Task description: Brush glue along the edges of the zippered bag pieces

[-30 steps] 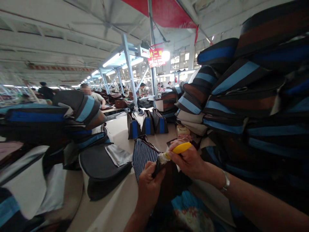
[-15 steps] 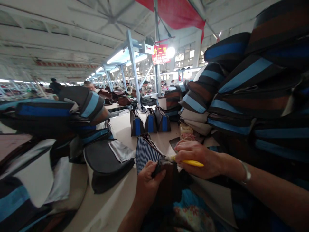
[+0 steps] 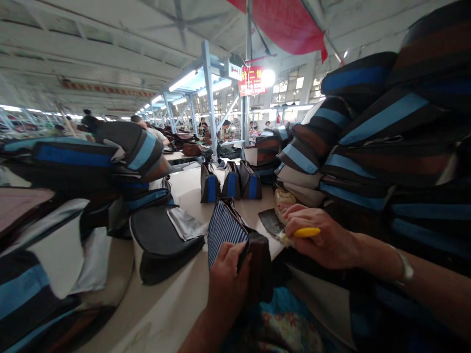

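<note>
On the table (image 3: 184,191), the left hand (image 3: 228,274) pinches the striped bag (image 3: 225,228) between thumb and bent fingers, while right of the bag the right hand (image 3: 320,236), curled nearly closed, grips the yellow brush (image 3: 307,232) beside the jar (image 3: 285,198), and three blue-striped bags (image 3: 231,184) stand beyond the bag.

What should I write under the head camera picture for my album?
Left hand grips a striped bag; right hand holds a yellow-handled brush.
</note>
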Available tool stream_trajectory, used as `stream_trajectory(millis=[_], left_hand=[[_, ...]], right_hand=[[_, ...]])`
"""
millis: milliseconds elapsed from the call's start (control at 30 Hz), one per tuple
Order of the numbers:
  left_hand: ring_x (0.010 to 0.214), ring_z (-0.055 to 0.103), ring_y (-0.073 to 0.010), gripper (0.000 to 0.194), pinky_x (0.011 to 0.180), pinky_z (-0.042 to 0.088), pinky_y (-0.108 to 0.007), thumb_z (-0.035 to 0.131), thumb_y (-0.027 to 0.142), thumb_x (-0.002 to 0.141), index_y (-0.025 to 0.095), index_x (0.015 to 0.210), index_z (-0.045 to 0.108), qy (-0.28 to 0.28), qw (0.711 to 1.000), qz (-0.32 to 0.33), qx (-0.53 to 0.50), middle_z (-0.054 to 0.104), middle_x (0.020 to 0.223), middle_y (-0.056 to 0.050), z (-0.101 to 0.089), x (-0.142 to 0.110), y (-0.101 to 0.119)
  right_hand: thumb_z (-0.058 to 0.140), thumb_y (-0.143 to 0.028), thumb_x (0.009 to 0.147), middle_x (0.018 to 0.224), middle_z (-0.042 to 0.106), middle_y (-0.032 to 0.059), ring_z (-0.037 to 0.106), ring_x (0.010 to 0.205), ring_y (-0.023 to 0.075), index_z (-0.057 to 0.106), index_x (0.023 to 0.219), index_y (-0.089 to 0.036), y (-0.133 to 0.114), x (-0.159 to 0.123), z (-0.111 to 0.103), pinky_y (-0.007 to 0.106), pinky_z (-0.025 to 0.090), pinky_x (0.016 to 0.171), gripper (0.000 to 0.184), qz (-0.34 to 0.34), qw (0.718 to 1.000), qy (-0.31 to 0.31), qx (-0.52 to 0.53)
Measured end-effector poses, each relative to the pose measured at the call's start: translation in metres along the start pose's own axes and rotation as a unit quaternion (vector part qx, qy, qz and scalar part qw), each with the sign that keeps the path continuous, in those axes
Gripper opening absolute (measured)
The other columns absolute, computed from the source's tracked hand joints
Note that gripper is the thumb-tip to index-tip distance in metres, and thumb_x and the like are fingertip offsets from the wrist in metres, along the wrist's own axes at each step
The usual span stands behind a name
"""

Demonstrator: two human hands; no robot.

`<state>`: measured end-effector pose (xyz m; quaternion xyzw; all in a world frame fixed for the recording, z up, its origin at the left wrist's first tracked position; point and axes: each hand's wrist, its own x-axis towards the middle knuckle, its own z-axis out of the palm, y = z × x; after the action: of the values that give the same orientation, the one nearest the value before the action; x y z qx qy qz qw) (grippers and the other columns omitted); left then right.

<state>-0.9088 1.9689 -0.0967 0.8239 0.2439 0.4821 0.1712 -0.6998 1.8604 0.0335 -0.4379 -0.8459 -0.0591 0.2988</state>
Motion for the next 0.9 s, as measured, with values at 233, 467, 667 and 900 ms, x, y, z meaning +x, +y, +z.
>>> stream_trajectory(millis=[233,467,667,900], left_hand=[[0.072,0.055,-0.0187,0.013,0.061,0.048,-0.029,0.055,0.010,0.089,0.011,0.100,0.061,0.007,0.958,0.223,0.182,0.057,0.078,-0.005,0.008,-0.005,0.013],[0.072,0.054,-0.0188,0.015,0.062,0.047,-0.030,0.052,0.006,0.089,0.011,0.101,0.058,-0.003,0.950,0.238,0.205,0.056,0.080,-0.006,0.013,-0.009,0.013],[0.071,0.054,-0.0185,0.015,0.061,0.047,-0.030,0.051,0.006,0.089,0.012,0.100,0.058,-0.013,0.953,0.230,0.199,0.056,0.079,-0.006,0.014,-0.009,0.009],[0.069,0.057,-0.0174,0.012,0.060,0.047,-0.027,0.053,0.008,0.089,0.014,0.098,0.059,-0.009,0.956,0.227,0.188,0.058,0.078,-0.005,0.002,-0.006,0.009]], right_hand=[[0.052,-0.025,0.096,0.080,0.060,0.0019,0.058,0.075,0.0170,0.055,0.090,-0.020,-0.014,0.025,0.009,0.032,0.044,0.073,0.009,0.060,0.993,0.086,0.063],[0.047,-0.019,0.092,0.063,0.054,-0.0006,0.048,0.058,0.0138,0.048,0.073,-0.019,-0.006,0.033,0.026,0.033,0.041,0.073,0.020,0.041,0.995,0.041,-0.081],[0.046,-0.020,0.090,0.059,0.050,-0.0015,0.046,0.055,0.0141,0.047,0.069,-0.020,-0.012,0.036,0.028,0.032,0.038,0.068,0.021,0.020,0.994,0.004,-0.105],[0.046,-0.021,0.090,0.061,0.053,0.0002,0.047,0.055,0.0149,0.051,0.070,-0.019,-0.002,0.037,0.038,0.034,0.038,0.068,0.021,0.012,0.993,0.034,-0.109]])
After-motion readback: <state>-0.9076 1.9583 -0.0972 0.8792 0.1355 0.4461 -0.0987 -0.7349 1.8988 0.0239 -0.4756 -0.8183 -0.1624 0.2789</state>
